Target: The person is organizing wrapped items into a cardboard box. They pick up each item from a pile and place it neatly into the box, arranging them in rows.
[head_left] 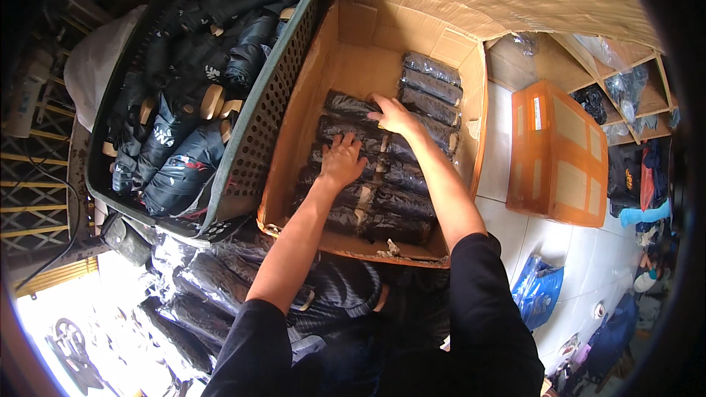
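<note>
Inside an open cardboard box [294, 169] lie two columns of black folded umbrellas [426, 88] in clear plastic sleeves. My left hand [343, 162] is open, its spread fingers resting flat on the wrapped umbrellas of the left column. At the right end of that column's farthest umbrella [348, 105], my right hand [395, 115] touches the sleeve with its fingers stretched and apart. Neither hand lifts anything. My forearms hide part of the nearer rows.
A green plastic basket [254, 140] of black umbrellas with wooden handles [212, 102] stands left of the box. More wrapped umbrellas [198, 279] lie nearer me. On the right are a taped brown carton [559, 154], a blue package [538, 290] and wooden shelves [651, 84].
</note>
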A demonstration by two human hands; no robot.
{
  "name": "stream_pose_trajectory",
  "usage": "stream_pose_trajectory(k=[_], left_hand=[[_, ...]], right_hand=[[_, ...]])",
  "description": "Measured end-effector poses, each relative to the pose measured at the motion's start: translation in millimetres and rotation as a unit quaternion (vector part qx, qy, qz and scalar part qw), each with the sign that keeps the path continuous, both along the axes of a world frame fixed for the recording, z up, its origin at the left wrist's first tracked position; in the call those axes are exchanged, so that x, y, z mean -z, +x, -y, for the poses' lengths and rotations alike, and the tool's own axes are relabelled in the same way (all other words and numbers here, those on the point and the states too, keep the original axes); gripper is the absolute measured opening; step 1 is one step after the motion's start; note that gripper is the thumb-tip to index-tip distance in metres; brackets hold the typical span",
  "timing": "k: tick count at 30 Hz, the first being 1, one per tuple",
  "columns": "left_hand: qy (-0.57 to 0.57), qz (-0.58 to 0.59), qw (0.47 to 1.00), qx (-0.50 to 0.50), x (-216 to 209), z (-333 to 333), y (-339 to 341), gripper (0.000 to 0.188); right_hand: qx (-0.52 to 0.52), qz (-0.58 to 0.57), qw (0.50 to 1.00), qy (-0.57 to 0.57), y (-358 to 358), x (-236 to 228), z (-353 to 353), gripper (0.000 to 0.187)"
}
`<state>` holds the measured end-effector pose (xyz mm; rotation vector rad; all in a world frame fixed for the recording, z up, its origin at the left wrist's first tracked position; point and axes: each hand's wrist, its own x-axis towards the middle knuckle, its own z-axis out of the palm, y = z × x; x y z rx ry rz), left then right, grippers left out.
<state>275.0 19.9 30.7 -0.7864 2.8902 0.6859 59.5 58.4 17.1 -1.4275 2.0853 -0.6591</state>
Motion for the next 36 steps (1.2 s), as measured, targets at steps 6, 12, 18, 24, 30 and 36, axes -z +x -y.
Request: stream_pose_trajectory(k=[6, 12, 18, 24, 30, 36], left_hand=[[0.025, 0.024, 0.999, -0.009, -7.2, -0.1, -8.0, 0.041], [-0.008, -0.034, 0.999, -0.042, -4.3, 1.5, -6.4, 0.038], [0.053, -0.03, 0.996, -0.058, -7.2, 1.5, 1.1, 0.041], [0.068, -0.199, 0.969, -0.129, -76.8, -24.1, 29.0, 0.027], [0.088, -0.463, 0.866, -0.167, -184.7, -108.1, 131.2, 0.014], [-0.116, -0.266, 0.939, -0.186, -199.6, -135.5, 273.9, 0.024]], right_hand=[[-0.079, -0.09, 0.992, 0.043, -9.3, 0.7, -2.0, 0.048], [-0.025, -0.122, 0.989, -0.083, 12.4, -2.5, -9.7, 0.048], [-0.058, -0.204, 0.973, -0.096, 45.6, -15.6, -47.0, 0.064], [-0.041, -0.061, 0.99, -0.124, 113.6, -81.1, -106.4, 0.048], [-0.012, 0.165, 0.969, -0.181, 255.3, -163.5, -148.2, 0.032], [-0.133, -0.083, 0.97, -0.187, 323.5, -135.4, -145.5, 0.054]])
